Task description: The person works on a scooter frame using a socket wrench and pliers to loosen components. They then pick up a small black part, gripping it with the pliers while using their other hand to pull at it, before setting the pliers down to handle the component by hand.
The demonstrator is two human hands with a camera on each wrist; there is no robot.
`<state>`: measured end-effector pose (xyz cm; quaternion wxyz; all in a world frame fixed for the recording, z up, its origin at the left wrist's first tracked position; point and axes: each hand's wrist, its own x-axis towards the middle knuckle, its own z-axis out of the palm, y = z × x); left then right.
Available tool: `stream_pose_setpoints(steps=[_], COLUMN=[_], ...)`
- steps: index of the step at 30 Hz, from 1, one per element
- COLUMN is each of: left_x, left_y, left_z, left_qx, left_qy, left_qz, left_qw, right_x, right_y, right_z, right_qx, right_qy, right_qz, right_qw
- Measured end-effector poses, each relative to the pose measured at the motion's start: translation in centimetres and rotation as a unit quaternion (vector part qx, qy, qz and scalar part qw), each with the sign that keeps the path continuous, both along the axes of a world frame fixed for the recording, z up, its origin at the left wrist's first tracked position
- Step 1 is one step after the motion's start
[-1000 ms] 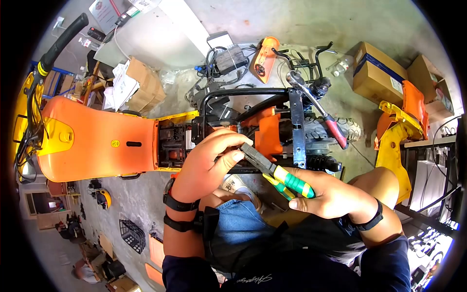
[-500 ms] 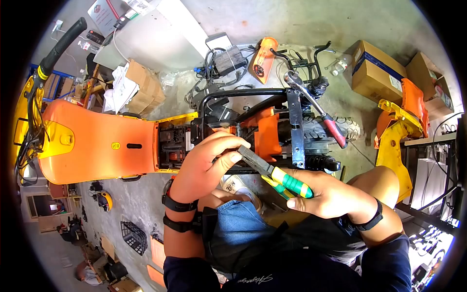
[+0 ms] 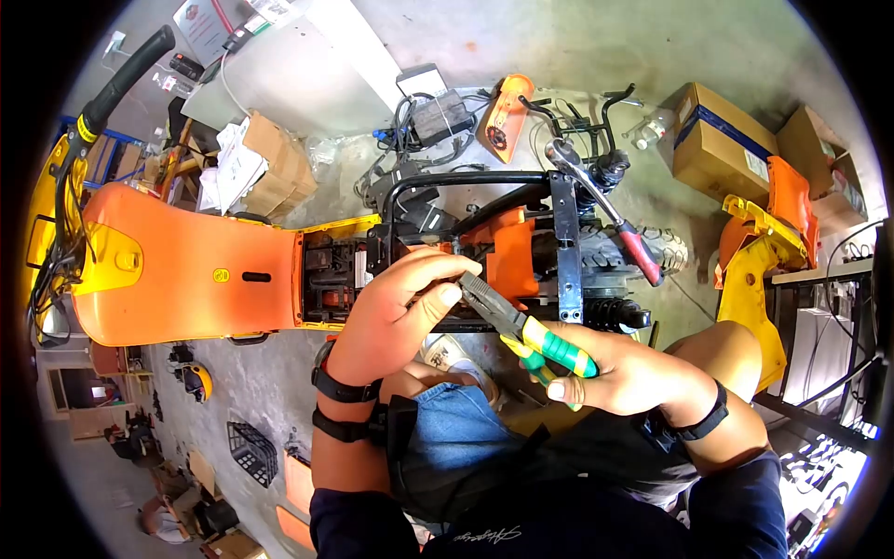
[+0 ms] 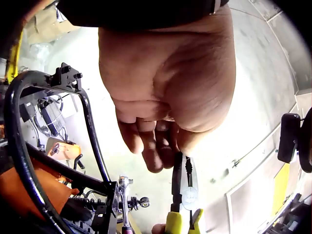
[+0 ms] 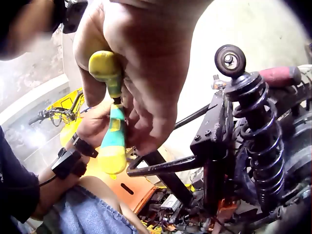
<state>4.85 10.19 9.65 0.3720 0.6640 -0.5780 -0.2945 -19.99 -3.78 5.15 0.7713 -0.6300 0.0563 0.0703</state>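
Pliers with green and yellow handles (image 3: 561, 351) lie in my right hand (image 3: 633, 373), their grey jaws pointing up and left. The thumb and index finger of my left hand (image 3: 386, 312) pinch at the jaw tips; whether something small is between them is hidden. In the left wrist view, the left hand (image 4: 168, 83) has its thumb against the tip of the pliers (image 4: 189, 199), with a narrow gap between the jaws. The right wrist view shows the right hand (image 5: 151, 68) curled round the handles (image 5: 114, 141), which stand apart.
Beyond the hands is a black frame (image 3: 466, 175) with an orange seat (image 3: 186, 270) on its left. A red-handled ratchet (image 3: 638, 250) rests across the frame near a shock absorber (image 5: 258, 131). Cardboard boxes (image 3: 726, 158) and yellow panels (image 3: 745, 298) stand at right.
The lower handle of the pliers has swung slightly down, away from the upper one, with the right thumb on it. My left hand has barely moved.
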Motion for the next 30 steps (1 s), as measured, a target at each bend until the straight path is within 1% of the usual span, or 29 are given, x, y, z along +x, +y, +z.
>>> stream_pose_setpoints(steps=[1, 3, 4, 6, 7, 8, 9, 10, 11, 12, 13, 14, 16, 17, 18, 20, 21, 22, 24, 25, 27, 28, 30], left_x=[0.0, 0.1, 0.1, 0.0, 0.0, -0.2, -0.6, -1.1, -1.7, -2.3, -3.1, -3.5, -4.6, -5.2, -5.4, -5.6, -5.9, -6.2, -6.0, -6.0, -6.0, -6.1, -6.1], left_y=[0.1, 0.4, 0.4, 0.5, 0.5, 0.4, 0.1, -0.1, -0.4, -0.8, -1.1, -1.4, -1.7, -1.9, -1.9, -2.0, -2.3, -2.2, -2.1, -2.0, -1.9, -1.9, -1.8], left_z=[-0.1, -0.5, -0.5, -0.4, -0.9, -2.0, -2.5, -2.7, -2.8, -2.9, -2.9, -2.8, -2.9, -2.5, -2.8, -3.6, -3.0, -2.7, -3.1, -3.2, -3.4, -3.4, -3.5], left_qx=[-0.002, 0.009, 0.006, 0.012, 0.009, -0.028, -0.064, -0.068, -0.066, -0.063, -0.053, -0.032, -0.009, -0.003, -0.007, -0.009, 0.018, 0.020, 0.010, 0.006, -0.019, -0.022, -0.028], left_qy=[0.000, 0.089, 0.089, 0.110, 0.109, 0.223, 0.334, 0.334, 0.449, 0.557, 0.603, 0.622, 0.666, 0.665, 0.665, 0.730, 0.738, 0.726, 0.717, 0.719, 0.696, 0.697, 0.664], left_qz=[0.000, 0.020, 0.022, 0.009, 0.012, 0.009, 0.005, 0.006, 0.016, 0.025, 0.042, 0.033, 0.046, 0.078, 0.077, 0.065, 0.087, 0.105, 0.091, 0.092, 0.132, 0.134, 0.152], left_qw=[1.000, 0.996, 0.996, 0.994, 0.994, 0.974, 0.940, 0.940, 0.891, 0.828, 0.795, 0.781, 0.744, 0.743, 0.743, 0.680, 0.669, 0.679, 0.691, 0.689, 0.706, 0.704, 0.731], right_x=[0.0, -0.1, -0.1, 0.0, 0.0, 0.1, 0.2, 0.4, 0.4, 0.5, 0.5, 0.7, 1.0, 1.0, 1.1, 1.3, 1.4, 1.4, 1.4, 1.5, 1.8, 1.9, 1.9], right_y=[0.1, 0.5, 0.7, 1.0, 0.6, 0.8, 1.5, 2.2, 2.5, 2.7, 2.9, 3.1, 3.5, 3.7, 3.9, 4.3, 4.5, 4.7, 5.1, 5.0, 4.9, 4.9, 5.0], right_z=[-0.3, -0.8, -0.8, -0.8, -0.7, -1.0, -1.2, -1.3, -1.3, -1.3, -1.3, -1.6, -2.1, -1.7, -2.1, -2.4, -2.6, -2.8, -3.5, -3.5, -3.4, -3.6, -4.1], right_qx=[-0.002, 0.097, 0.094, 0.184, 0.183, 0.219, 0.247, 0.275, 0.272, 0.309, 0.344, 0.341, 0.366, 0.363, 0.375, 0.365, 0.363, 0.342, 0.329, 0.328, 0.356, 0.356, 0.381], right_qy=[0.000, -0.006, -0.006, -0.014, 0.012, 0.039, 0.027, 0.016, 0.017, 0.013, 0.010, 0.011, -0.014, -0.002, -0.009, -0.004, -0.010, -0.010, -0.011, -0.008, 0.024, 0.027, 0.064], right_qz=[0.000, 0.012, 0.014, 0.024, 0.059, 0.060, 0.033, 0.004, 0.006, -0.013, -0.034, -0.033, -0.029, -0.028, -0.022, -0.011, -0.013, -0.013, -0.014, -0.012, 0.019, 0.022, 0.053], right_qw=[1.000, 0.995, 0.995, 0.983, 0.981, 0.973, 0.968, 0.961, 0.962, 0.951, 0.938, 0.939, 0.930, 0.931, 0.927, 0.931, 0.932, 0.940, 0.944, 0.945, 0.934, 0.934, 0.921])
